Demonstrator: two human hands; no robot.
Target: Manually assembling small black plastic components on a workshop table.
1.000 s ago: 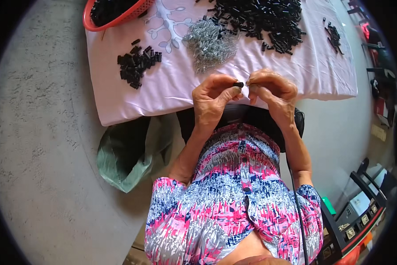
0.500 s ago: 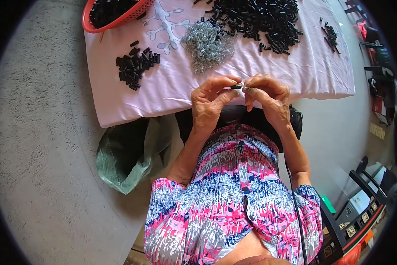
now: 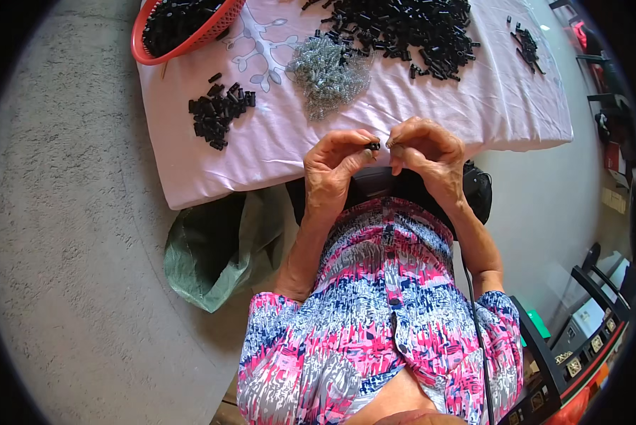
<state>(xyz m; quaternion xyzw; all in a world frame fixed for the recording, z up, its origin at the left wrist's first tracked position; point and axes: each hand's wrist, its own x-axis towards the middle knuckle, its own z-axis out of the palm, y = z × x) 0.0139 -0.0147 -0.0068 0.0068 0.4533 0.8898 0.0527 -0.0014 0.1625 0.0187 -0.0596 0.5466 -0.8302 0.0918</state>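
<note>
My left hand pinches a small black plastic tube between thumb and fingertips, just over the table's front edge. Close beside it, a small gap away, my right hand is closed with thumb and forefinger pressed together. Whatever lies in that pinch is too small to make out. Beyond both hands is a heap of small silvery pieces that look like coil springs. A small pile of black tubes lies to the left, and a large heap of the same tubes spreads at the back.
A red plastic basket holding black pieces stands at the table's far left. Several thin black pieces lie far right on the pink tablecloth. An open green woven sack is below the table's left front. Dark furniture stands at right.
My hands have drawn slightly apart. The black tube in my left hand has tipped so that its end shows more. The view has shifted a little.
</note>
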